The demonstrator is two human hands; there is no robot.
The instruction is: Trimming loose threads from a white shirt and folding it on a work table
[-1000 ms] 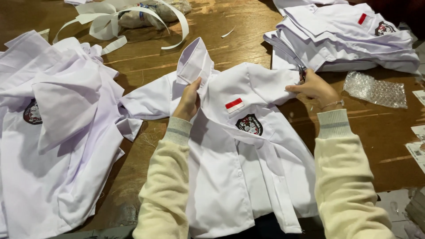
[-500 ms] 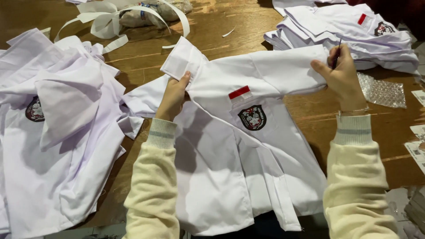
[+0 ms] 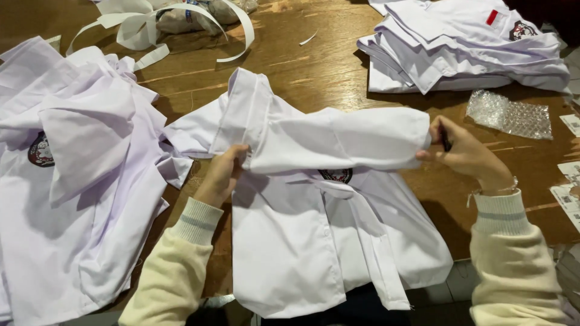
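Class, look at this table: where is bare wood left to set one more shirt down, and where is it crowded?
Bare wooden table lies between the white strips, the folded stack and the held shirt. The left side is crowded with loose shirts.

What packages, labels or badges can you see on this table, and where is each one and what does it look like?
Bubble wrap piece: right side, below the folded shirt stack; clear, crumpled, roughly rectangular.
Paper labels: right table edge; small white slips with dark print.
Round badge: on the shirt pile at left; dark with red.
Red patch: top shirt of the far-right stack; small rectangle.
Packing straps: top left; white loops.
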